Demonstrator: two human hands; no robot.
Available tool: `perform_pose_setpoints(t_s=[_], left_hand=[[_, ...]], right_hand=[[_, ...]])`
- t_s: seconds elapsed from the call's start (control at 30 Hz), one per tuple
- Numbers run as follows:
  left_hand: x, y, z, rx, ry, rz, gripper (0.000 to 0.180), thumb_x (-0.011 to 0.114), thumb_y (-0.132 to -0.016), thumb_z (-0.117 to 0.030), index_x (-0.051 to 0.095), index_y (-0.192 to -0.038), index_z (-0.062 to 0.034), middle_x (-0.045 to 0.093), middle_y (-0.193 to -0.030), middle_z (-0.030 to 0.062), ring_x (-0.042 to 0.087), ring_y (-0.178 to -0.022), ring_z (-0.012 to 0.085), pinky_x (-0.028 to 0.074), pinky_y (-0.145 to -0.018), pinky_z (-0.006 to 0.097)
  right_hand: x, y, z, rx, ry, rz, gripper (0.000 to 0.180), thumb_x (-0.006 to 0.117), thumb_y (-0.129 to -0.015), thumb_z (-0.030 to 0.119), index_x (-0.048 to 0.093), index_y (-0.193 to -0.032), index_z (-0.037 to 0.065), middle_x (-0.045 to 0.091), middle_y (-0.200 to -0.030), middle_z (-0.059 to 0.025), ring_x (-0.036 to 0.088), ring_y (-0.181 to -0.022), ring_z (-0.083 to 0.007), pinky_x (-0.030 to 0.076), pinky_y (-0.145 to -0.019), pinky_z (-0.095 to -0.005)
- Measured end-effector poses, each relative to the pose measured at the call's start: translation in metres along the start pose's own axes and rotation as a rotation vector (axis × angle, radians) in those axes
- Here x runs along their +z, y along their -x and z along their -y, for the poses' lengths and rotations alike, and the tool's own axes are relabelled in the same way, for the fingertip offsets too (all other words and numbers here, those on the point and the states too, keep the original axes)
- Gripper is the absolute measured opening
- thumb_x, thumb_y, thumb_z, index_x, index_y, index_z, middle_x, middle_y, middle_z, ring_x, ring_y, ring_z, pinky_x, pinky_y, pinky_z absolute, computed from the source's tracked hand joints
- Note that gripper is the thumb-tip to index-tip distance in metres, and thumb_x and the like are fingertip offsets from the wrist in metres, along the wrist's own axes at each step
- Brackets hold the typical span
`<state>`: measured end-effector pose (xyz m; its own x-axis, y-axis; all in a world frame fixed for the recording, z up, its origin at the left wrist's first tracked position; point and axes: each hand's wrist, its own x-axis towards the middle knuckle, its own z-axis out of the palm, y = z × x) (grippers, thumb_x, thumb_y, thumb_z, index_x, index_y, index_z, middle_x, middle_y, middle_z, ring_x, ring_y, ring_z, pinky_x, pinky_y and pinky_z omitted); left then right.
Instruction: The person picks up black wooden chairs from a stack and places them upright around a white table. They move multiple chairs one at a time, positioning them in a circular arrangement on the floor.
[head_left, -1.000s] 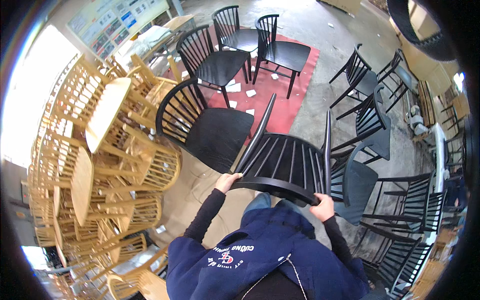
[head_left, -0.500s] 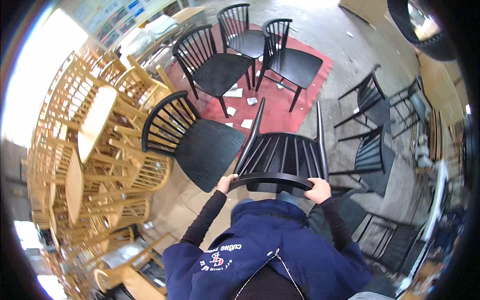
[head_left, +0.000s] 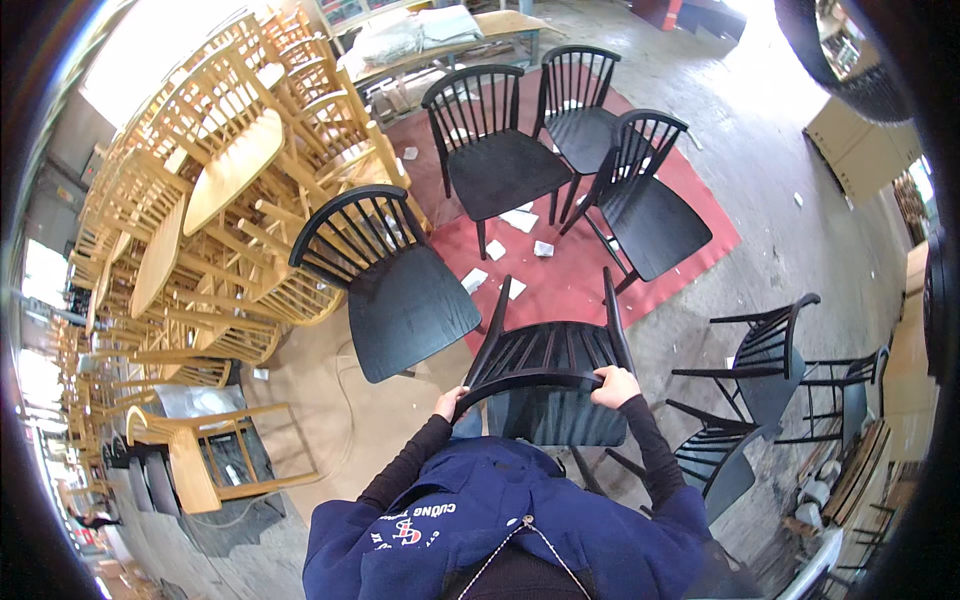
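Observation:
A black spindle-back chair [head_left: 556,418] is in both of my hands, tilted so that two legs point away from me and its seat shows below the backrest. My left hand [head_left: 450,402] is wrapped round the left end of the curved top rail. Round the right end of that rail my right hand [head_left: 615,388] is closed. Just to the left stands another black chair [head_left: 408,310], upright with its seat toward me. Whether the held chair touches the floor cannot be seen.
Several black chairs [head_left: 505,172] stand on a red sheet [head_left: 690,235] strewn with white scraps. Unpainted wooden chairs [head_left: 235,170] are piled high at left. More black chairs [head_left: 765,365] lie tipped at right. A cardboard box [head_left: 862,150] and a bench [head_left: 490,30] stand farther back.
My view has swung, so the red sheet and its chairs sit farther right and lower. The held chair has tilted; more of its seat shows below the rail. Both hands keep their grip.

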<state>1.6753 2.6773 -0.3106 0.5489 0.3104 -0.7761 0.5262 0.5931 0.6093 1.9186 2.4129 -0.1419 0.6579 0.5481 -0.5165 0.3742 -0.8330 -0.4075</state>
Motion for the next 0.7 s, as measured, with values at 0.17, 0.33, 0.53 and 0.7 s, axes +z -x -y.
perform_pose_setpoints(t_s=[0.17, 0.33, 0.53, 0.7], left_hand=[[0.023, -0.016, -0.017, -0.041, 0.043, 0.046, 0.039, 0.044, -0.078, -0.044, 0.054, -0.065, -0.0088, 0.05, -0.05, 0.0044, 0.044, -0.036, 0.0151, 0.035, -0.034, 0.028], [0.055, -0.04, -0.05, -0.024, 0.132, 0.039, 0.056, 0.048, -0.073, -0.06, 0.053, -0.055, -0.0073, 0.046, -0.044, 0.003, 0.041, -0.032, 0.0137, 0.032, -0.033, 0.026], [0.079, -0.1, -0.123, 0.107, -0.074, -0.038, 0.06, 0.056, -0.067, -0.063, 0.051, -0.051, -0.005, 0.045, -0.043, 0.0031, 0.043, -0.033, 0.0122, 0.031, -0.033, 0.025], [0.093, -0.132, -0.182, 0.114, -0.326, -0.027, 0.053, 0.065, -0.064, -0.054, 0.05, -0.05, -0.0059, 0.046, -0.043, 0.0037, 0.045, -0.033, 0.0129, 0.035, -0.035, 0.027]], right_hand=[[-0.029, -0.067, -0.006, -0.096, 0.115, 0.112, 0.041, 0.057, -0.051, 0.019, 0.065, -0.091, 0.012, 0.063, -0.087, -0.0141, 0.06, -0.084, -0.0295, 0.047, -0.078, -0.0347], [-0.066, -0.144, -0.015, -0.101, 0.07, 0.127, 0.034, 0.061, -0.047, 0.014, 0.064, -0.08, 0.006, 0.063, -0.066, -0.0117, 0.062, -0.06, -0.0201, 0.05, -0.061, -0.0307], [-0.104, -0.227, 0.004, -0.06, 0.249, -0.118, 0.037, 0.065, -0.053, 0.02, 0.065, -0.088, 0.011, 0.064, -0.072, -0.0105, 0.063, -0.068, -0.0229, 0.049, -0.067, -0.0325], [-0.119, -0.277, 0.013, -0.085, 0.213, -0.358, 0.041, 0.062, -0.057, 0.028, 0.061, -0.095, 0.012, 0.062, -0.083, -0.0123, 0.059, -0.081, -0.0298, 0.047, -0.073, -0.0391]])
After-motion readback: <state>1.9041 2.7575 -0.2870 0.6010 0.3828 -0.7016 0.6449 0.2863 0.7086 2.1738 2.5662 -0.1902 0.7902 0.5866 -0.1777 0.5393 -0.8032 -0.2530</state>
